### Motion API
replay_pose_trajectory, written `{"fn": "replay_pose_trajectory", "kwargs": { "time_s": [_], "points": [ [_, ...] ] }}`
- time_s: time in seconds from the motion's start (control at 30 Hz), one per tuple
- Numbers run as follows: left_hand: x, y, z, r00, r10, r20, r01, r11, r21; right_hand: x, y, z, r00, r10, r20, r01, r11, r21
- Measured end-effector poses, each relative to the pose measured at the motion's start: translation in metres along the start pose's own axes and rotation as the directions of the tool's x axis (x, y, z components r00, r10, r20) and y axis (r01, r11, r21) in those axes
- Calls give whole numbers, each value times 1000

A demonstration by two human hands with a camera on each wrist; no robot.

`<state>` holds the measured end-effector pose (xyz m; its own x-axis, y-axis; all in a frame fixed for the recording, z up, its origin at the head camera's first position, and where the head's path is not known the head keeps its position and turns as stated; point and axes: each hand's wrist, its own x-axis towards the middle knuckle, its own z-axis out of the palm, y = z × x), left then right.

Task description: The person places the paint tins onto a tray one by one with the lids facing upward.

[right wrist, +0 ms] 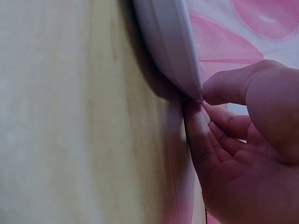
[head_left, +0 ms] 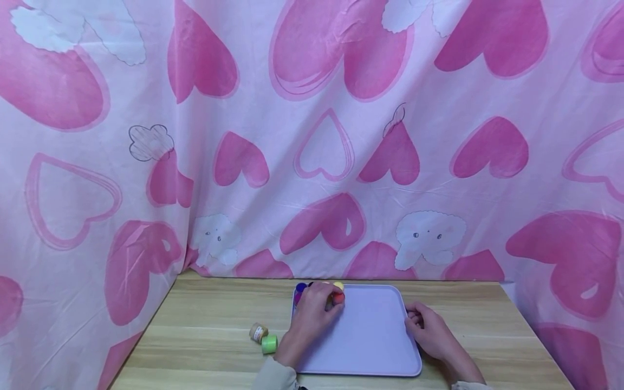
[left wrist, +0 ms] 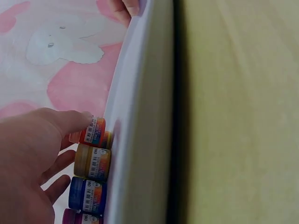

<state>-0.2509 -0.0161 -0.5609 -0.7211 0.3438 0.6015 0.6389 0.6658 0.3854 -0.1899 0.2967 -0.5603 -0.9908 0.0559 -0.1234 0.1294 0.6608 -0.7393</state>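
At the far left part of a pale lilac tray (head_left: pixel 375 333), my left hand (head_left: pixel 312 310) holds a small orange-red paint jar (head_left: pixel 338 298). In the left wrist view the thumb lies along the top of that jar, with the other fingers behind it. An ochre jar (left wrist: pixel 93 162), a blue jar (left wrist: pixel 87 194) and a magenta jar (left wrist: pixel 82 217) stand in a row on the tray. A yellow jar (head_left: pixel 338 285) shows just beyond the held one. My right hand (head_left: pixel 431 330) pinches the tray's right rim between thumb and fingers.
Left of the tray, on the wooden table (head_left: pixel 209 314), a brownish jar (head_left: pixel 258 332) and a light green jar (head_left: pixel 269 344) lie close together. A pink heart-print cloth (head_left: pixel 322 162) hangs behind the table and along its sides.
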Motion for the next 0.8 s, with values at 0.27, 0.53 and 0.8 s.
{"fn": "replay_pose_trajectory", "kwargs": {
  "time_s": [0.27,0.53,0.8],
  "points": [
    [-2,5,2,999,-44,32,41,995,88,-1,-2,0,1000,2,-3,-2,1000,-1],
    [-3,7,2,997,-62,40,56,989,133,0,-2,-1,1000,-9,-7,9,1000,-12],
    [-4,8,3,996,-63,64,53,988,144,-1,-2,-1,1000,-22,-6,22,1000,-12]
  ]
}}
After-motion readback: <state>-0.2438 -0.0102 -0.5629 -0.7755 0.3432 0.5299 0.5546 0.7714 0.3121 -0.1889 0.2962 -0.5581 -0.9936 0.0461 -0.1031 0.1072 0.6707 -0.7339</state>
